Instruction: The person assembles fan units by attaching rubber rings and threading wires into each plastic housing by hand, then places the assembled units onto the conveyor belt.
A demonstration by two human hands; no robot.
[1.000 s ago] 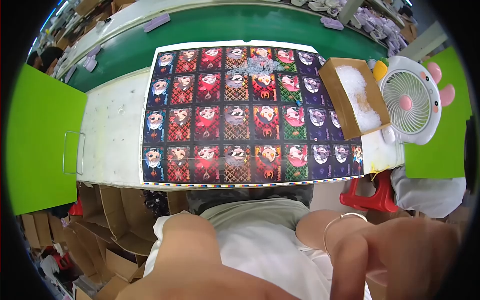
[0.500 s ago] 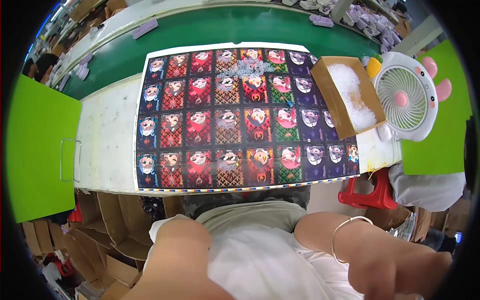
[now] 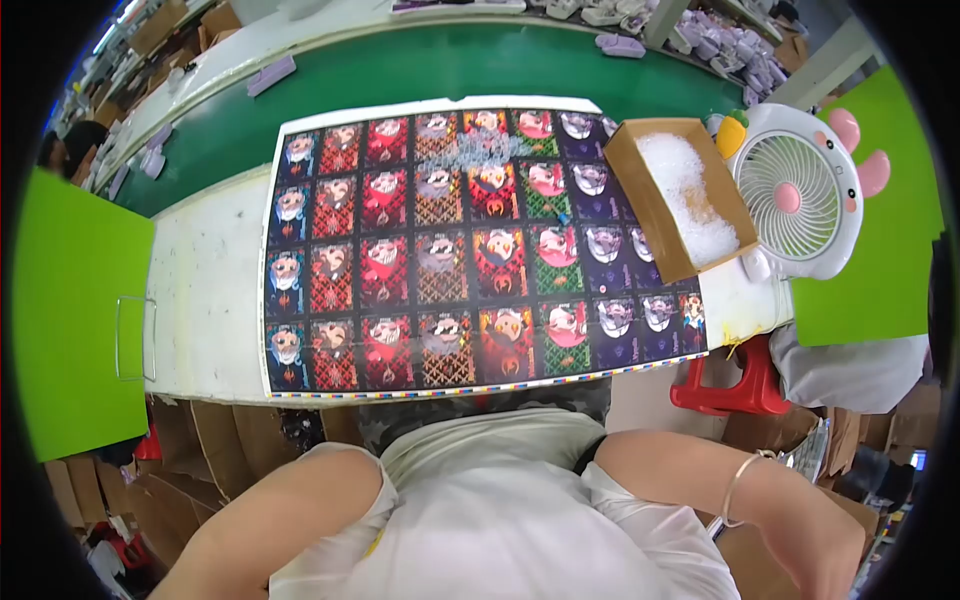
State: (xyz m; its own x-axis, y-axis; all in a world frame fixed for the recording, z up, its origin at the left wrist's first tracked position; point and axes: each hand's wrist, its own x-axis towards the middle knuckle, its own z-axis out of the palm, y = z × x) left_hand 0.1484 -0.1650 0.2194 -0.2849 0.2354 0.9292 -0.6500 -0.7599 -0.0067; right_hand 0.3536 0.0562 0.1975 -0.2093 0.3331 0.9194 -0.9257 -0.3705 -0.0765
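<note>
My right hand (image 3: pixel 815 535) is low at the right edge of the view, beyond a pale bangle (image 3: pixel 733 490) on the wrist. Its fingers cannot be made out, nor anything in them. My left arm (image 3: pixel 270 510) reaches down to the lower left, and the hand at its end is out of view. In front of me a printed sheet of cartoon character cards (image 3: pixel 440 265) lies on the white table (image 3: pixel 200 290). Small clear pieces (image 3: pixel 475 150) are heaped on its far part, and a tiny blue piece (image 3: pixel 563 217) lies nearer.
A cardboard box (image 3: pixel 670 262) of clear bits overlaps the sheet's right side, next to a rabbit-shaped fan (image 3: pixel 790 195). Green panels (image 3: pixel 80 320) flank the table. Behind it runs a green belt (image 3: pixel 400 70). A red stool (image 3: pixel 735 385) and cartons (image 3: pixel 240 440) stand below.
Both arms have moved outward from my body, and my right hand has dropped lower. The whole view has shifted slightly; the things on the table look unchanged.
</note>
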